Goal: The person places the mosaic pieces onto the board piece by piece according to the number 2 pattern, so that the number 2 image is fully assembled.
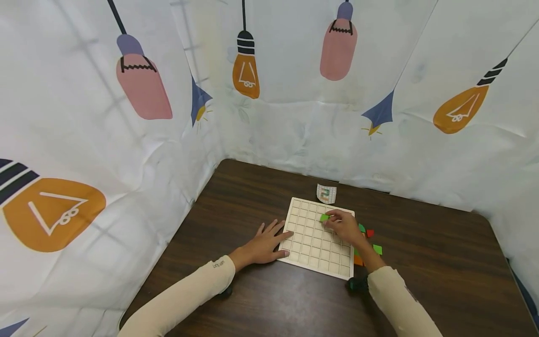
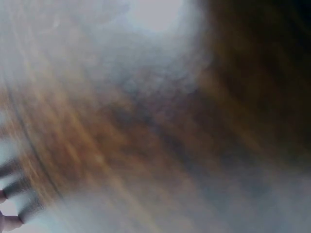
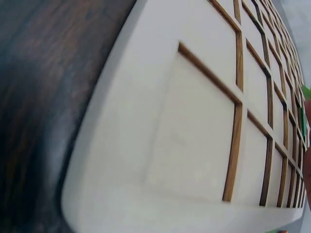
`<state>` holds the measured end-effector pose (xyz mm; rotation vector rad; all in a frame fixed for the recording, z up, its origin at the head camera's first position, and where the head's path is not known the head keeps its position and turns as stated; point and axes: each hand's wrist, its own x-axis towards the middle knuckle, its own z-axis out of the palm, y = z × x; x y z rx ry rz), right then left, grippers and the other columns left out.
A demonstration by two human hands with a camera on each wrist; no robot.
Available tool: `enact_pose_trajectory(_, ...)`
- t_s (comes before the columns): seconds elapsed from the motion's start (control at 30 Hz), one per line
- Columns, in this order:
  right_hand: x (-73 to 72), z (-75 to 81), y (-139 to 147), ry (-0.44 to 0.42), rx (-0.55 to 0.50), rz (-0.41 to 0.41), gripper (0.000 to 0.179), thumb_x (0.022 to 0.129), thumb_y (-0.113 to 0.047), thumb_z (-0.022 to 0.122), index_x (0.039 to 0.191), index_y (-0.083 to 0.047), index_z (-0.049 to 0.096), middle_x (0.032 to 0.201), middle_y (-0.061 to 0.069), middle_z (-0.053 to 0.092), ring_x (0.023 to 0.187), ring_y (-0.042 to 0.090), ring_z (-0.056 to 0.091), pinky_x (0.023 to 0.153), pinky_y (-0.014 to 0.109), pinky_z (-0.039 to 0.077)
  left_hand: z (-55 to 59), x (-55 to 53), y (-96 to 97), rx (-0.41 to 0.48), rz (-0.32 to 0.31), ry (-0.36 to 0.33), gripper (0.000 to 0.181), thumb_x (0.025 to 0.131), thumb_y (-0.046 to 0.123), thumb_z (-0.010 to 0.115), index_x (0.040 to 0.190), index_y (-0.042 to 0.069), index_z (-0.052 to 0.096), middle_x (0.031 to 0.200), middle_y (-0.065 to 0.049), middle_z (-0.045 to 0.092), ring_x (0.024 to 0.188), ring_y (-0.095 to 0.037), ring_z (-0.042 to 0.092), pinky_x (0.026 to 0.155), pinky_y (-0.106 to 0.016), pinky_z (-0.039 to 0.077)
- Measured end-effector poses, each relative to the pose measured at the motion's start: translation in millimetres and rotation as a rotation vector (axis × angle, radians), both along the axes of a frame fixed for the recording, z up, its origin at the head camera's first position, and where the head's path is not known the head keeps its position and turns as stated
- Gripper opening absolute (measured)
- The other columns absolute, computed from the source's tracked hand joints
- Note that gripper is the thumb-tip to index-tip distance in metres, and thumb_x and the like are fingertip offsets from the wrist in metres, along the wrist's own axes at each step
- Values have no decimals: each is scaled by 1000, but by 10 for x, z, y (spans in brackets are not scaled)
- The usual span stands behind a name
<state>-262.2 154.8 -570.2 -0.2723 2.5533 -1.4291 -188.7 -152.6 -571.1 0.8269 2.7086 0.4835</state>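
A cream grid board (image 1: 304, 234) with square recesses lies on the dark wooden table. My right hand (image 1: 344, 227) pinches a light green square tile (image 1: 324, 218) over the board's upper part; whether the tile touches the board cannot be told. Spread fingers of my left hand (image 1: 263, 245) rest at the board's left edge, the thumb and a finger reaching onto it. In the right wrist view, the board's corner (image 3: 112, 160) fills the middle, and a bit of green tile (image 3: 306, 92) shows at the far right. The left wrist view is mostly blurred table, with fingertips (image 2: 12, 222) at lower left.
Right of the board lie loose pieces, partly behind my right forearm: a light green one (image 1: 377, 249), a red one (image 1: 370, 233) and an orange one (image 1: 358, 260). A small printed card (image 1: 326, 193) stands behind the board. Patterned white cloth (image 1: 286, 126) hangs around the table.
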Motion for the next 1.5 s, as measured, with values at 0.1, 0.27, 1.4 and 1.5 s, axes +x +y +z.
enact_pose_trajectory(0.1, 0, 3, -34, 15, 21, 1, 34, 92, -13, 74, 123, -2, 68, 94, 13, 71, 69, 16, 62, 56, 28, 51, -6, -2, 7, 0, 0, -1, 66, 101, 57, 50, 159, 31, 31, 168, -11, 17, 156, -35, 11, 117, -68, 14)
enact_pose_trajectory(0.27, -18, -4, -69, 49, 55, 8, 33, 93, -14, 73, 123, -1, 67, 92, 11, 70, 63, 13, 56, 53, 28, 46, -16, -8, 9, -1, 1, -3, 66, 101, 57, 50, 159, 31, 31, 168, -11, 17, 156, -35, 11, 117, -68, 14)
enact_pose_trajectory(1.4, -57, -14, -149, 98, 132, 5, 25, 94, -16, 72, 115, -3, 71, 86, 5, 66, 68, 17, 53, 64, 32, 44, -14, -9, -1, 21, 5, -7, 66, 100, 57, 51, 158, 31, 32, 168, -11, 18, 156, -36, 12, 117, -69, 14)
enact_pose_trajectory(1.5, -59, -25, -148, 108, 135, 5, 25, 94, -16, 72, 115, -3, 71, 87, 6, 67, 65, 16, 53, 61, 31, 43, -11, -8, -1, 18, 4, -6, 66, 100, 57, 51, 158, 31, 32, 168, -12, 18, 156, -36, 13, 117, -69, 14)
